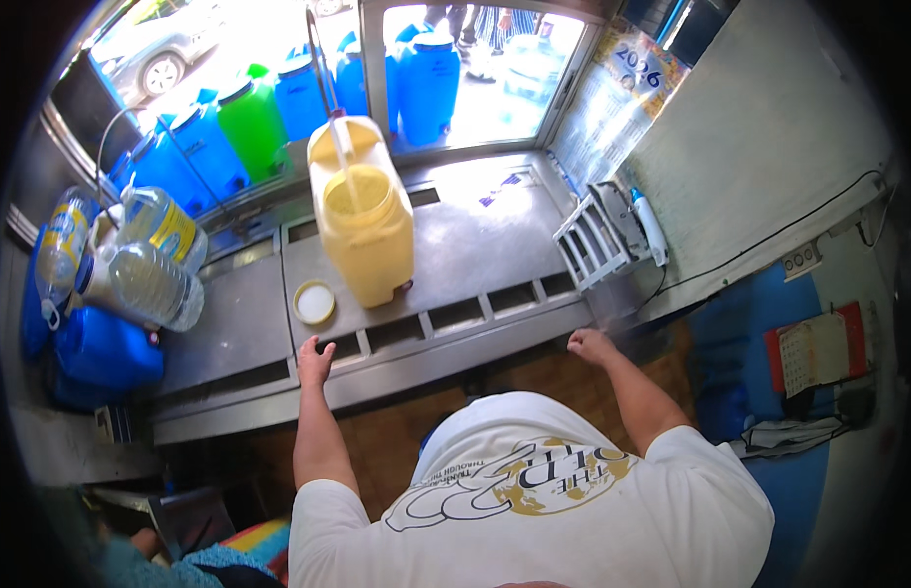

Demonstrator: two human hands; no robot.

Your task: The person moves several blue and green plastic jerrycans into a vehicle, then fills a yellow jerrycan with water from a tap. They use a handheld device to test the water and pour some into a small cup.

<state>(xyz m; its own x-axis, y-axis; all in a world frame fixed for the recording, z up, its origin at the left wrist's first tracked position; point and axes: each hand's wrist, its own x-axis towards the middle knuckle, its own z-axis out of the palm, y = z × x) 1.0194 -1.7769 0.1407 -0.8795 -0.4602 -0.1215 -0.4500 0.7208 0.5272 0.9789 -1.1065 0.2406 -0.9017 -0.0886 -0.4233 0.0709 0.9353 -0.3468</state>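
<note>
A yellowish, translucent jerrycan (367, 260) stands upright on the metal counter (485, 230), its round mouth uncovered. A thin spout (344, 162) comes down from above into that mouth, and water seems to run into it. Beside the jerrycan's base lies a round yellow-rimmed lid (314, 303) with a white middle. My left hand (315, 361) is at the counter's front edge, just below the lid, with fingers apart and nothing in them. At the front edge further right, my right hand (591, 346) is curled closed, and no held thing shows.
Slots run along the counter's front. Clear plastic bottles (154, 284) and a blue container (108, 345) crowd the left end. A white rack (602, 235) stands at the right. Blue jugs (428, 88) and a green one (252, 122) line the window. Another person's sleeve (220, 566) shows at lower left.
</note>
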